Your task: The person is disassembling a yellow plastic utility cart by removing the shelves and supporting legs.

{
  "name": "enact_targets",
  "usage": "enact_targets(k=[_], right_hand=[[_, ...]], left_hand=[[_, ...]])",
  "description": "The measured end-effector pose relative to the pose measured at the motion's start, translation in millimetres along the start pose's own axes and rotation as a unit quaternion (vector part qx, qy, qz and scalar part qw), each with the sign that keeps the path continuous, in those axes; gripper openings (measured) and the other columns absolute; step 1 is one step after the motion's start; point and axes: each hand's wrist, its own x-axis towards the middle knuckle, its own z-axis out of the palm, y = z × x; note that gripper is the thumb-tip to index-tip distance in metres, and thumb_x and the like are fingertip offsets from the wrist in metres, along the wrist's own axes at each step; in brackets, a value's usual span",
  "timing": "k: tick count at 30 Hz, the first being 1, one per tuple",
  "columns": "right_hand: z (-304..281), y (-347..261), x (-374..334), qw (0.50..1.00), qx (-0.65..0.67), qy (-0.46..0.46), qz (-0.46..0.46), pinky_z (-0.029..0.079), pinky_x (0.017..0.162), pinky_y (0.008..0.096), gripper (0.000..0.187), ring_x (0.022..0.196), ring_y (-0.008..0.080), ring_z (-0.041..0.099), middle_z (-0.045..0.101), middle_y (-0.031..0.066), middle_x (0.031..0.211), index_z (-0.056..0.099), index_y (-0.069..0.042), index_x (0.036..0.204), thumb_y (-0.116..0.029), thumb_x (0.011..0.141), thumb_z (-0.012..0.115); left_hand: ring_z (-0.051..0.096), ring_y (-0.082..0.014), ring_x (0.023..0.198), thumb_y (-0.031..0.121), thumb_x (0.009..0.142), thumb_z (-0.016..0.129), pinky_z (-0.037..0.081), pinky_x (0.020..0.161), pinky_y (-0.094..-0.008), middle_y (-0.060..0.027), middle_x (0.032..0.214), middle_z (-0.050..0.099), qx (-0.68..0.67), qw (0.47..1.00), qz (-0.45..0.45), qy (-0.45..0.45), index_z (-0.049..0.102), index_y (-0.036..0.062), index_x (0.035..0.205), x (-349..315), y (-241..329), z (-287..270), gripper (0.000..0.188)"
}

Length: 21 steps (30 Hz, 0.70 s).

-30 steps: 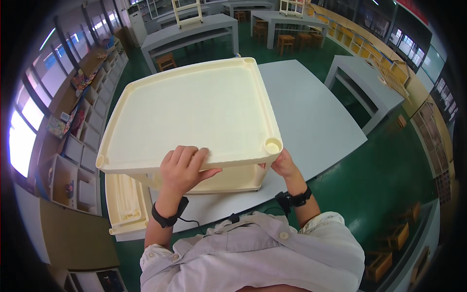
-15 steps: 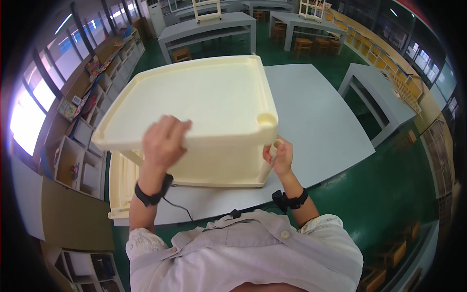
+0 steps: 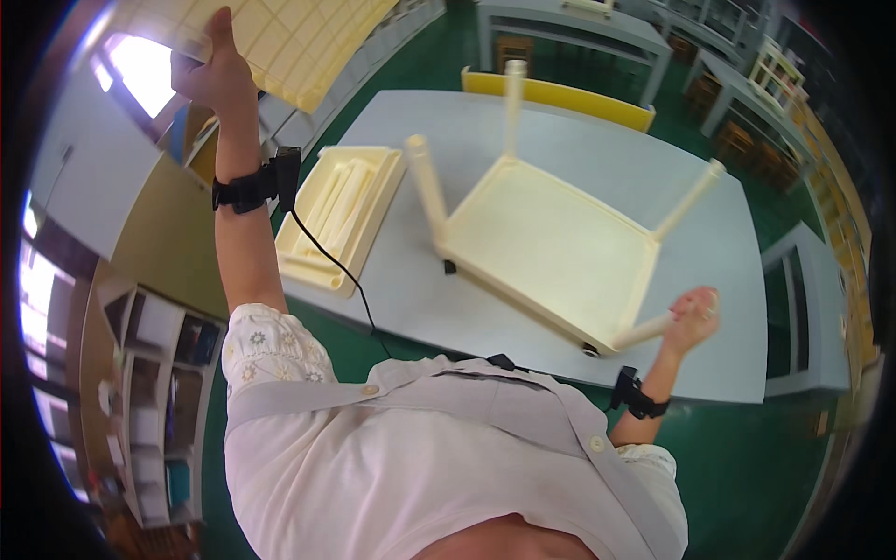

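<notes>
My left hand (image 3: pixel 217 79) is raised at the upper left, shut on the edge of a cream plastic shelf tray (image 3: pixel 303 51) whose ribbed underside shows. The tray's outer part runs out of the picture. On the table stands a cream cart base (image 3: pixel 551 247), a shallow tray with an upright post at each corner and black casters below. My right hand (image 3: pixel 695 317) wraps round the near right post (image 3: pixel 646 330), close to its top. The far left post (image 3: pixel 513 107) and far right post (image 3: pixel 689 201) stand bare, as does the near left post (image 3: pixel 427 191).
Left of the cart base, a smaller cream tray (image 3: pixel 381 201) with tubes in it lies on the grey table (image 3: pixel 401 299). A yellow panel (image 3: pixel 560 98) stands beyond the far edge. A black cable (image 3: pixel 359 294) hangs from my left wrist. Shelves (image 3: pixel 154 392) line the left side.
The shelf tray, before on top of the cart base, is now lifted off and swung far to the upper left by my left hand. My view has turned; my right hand stays on the post.
</notes>
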Motion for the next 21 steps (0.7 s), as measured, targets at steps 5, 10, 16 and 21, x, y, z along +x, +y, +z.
enact_targets(k=[5,10,16,21], right_hand=[[-30.2,-5.9,12.1,0.996,-0.039,0.049,0.068,0.030,0.039,0.0199,0.027,0.043,0.0081,0.037,0.039,0.0020,0.053,0.044,-0.004,0.068,-0.021,0.090,0.044],[-36.5,-7.2,17.6,0.987,-0.054,0.132,0.078,0.030,0.039,0.0198,0.023,0.042,0.0084,0.036,0.040,0.0032,0.052,0.044,-0.002,0.068,-0.014,0.088,0.045],[-28.4,-12.5,18.3,0.971,-0.129,0.193,0.046,0.030,0.040,0.0197,0.023,0.044,0.0079,0.037,0.040,0.0024,0.052,0.044,-0.003,0.067,-0.013,0.088,0.047],[-26.1,-14.2,16.7,0.964,-0.159,0.212,0.034,0.030,0.040,0.0197,0.024,0.045,0.0079,0.037,0.040,0.0018,0.053,0.043,-0.003,0.067,-0.014,0.089,0.047]], left_hand=[[0.054,-0.0083,0.063,0.011,0.072,0.073,0.043,0.059,-0.0214,-0.0040,0.074,0.062,0.016,0.997,-0.080,-0.017,0.061,-0.0052,0.080,-36.1,-6.0,-64.5,0.021],[0.051,-0.0069,0.061,0.013,0.075,0.070,0.041,0.057,-0.0207,-0.0019,0.070,0.060,0.069,0.968,-0.182,-0.156,0.061,-0.0035,0.078,-102.3,5.2,-91.8,0.018],[0.050,-0.0088,0.060,0.011,0.072,0.069,0.040,0.056,-0.0232,-0.0019,0.068,0.058,0.096,0.887,-0.303,-0.335,0.062,0.0013,0.081,-188.8,24.2,-97.9,0.015],[0.054,-0.0169,0.059,0.015,0.070,0.070,0.042,0.055,-0.0261,-0.0073,0.072,0.058,-0.042,0.911,-0.148,-0.383,0.059,-0.0011,0.082,-236.3,39.8,-81.8,0.023]])
